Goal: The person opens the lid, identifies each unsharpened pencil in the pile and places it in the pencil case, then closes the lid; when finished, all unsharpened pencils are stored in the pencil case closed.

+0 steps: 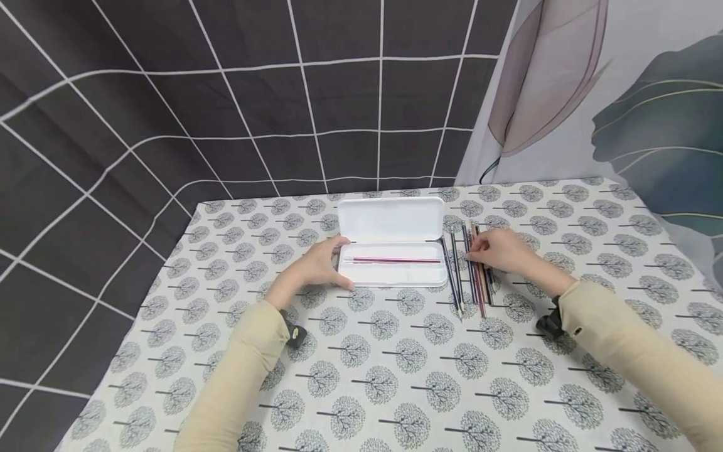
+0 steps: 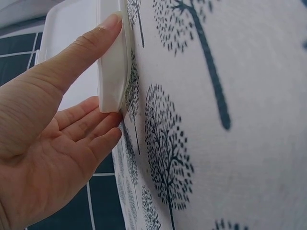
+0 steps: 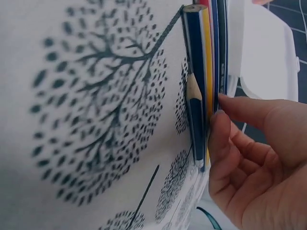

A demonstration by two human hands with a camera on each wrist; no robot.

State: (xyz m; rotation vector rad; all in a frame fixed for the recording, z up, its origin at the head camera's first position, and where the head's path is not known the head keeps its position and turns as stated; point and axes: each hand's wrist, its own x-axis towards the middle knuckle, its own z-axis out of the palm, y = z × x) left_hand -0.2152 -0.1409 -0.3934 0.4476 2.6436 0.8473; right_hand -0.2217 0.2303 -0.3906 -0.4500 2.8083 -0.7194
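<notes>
A white pencil case (image 1: 373, 274) lies with its hinged lid (image 1: 391, 220) raised. Inside it are thin reddish and pale pencils (image 1: 395, 260). My left hand (image 1: 316, 263) holds the case at its left end, thumb on the front corner and fingers behind the end wall, as the left wrist view shows. To the right of the case, several pencils (image 1: 482, 301) lie side by side. My right hand (image 1: 501, 251) is over them, thumb and index finger pinching a dark pencil (image 3: 222, 67). A blue pencil (image 3: 195, 112) with a sharpened tip lies at the near side of the row.
Between the case and the row lie two dark pencils (image 1: 457, 270), at a slight slant. A white tablecloth (image 1: 407, 383) with tree prints covers the table. Behind it hang a dark checked curtain (image 1: 344, 100) and a pale leaf-patterned cloth (image 1: 556, 125). A black cord (image 1: 489, 168) shows at the back edge.
</notes>
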